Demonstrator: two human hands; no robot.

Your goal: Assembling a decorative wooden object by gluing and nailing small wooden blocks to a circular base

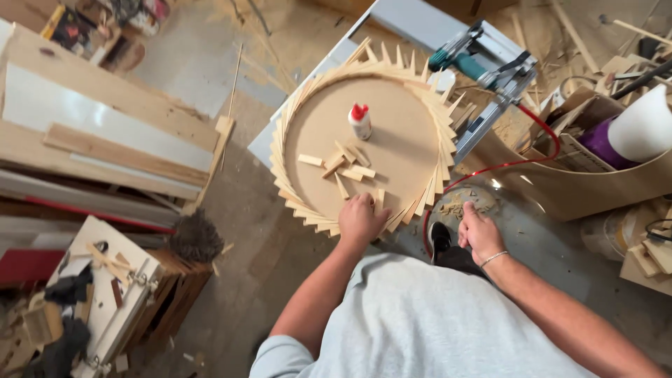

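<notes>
One round fibreboard disc [392, 133] lies flat on a grey stand, ringed by thin wooden slats [435, 112] fanned edge over edge like a sunburst. The left hand [361, 218] presses at the near rim, fingers curled closed over the slat ends there; whether a loose piece is pinched beneath them cannot be told. The right hand [480, 232] hangs off the disc's near right edge above a clear bucket of offcuts [463, 201], fingers loosely bent, apparently empty. Several short loose slats [344, 166] lie scattered mid-disc: judged light, stiff, brittle at the tapered tips, best lifted by the long edges. Packages: a small white glue bottle with red cap [360, 120] upright on the disc, with a pale label; a white roll [640, 126] and purple tub [600, 142] at right.
</notes>
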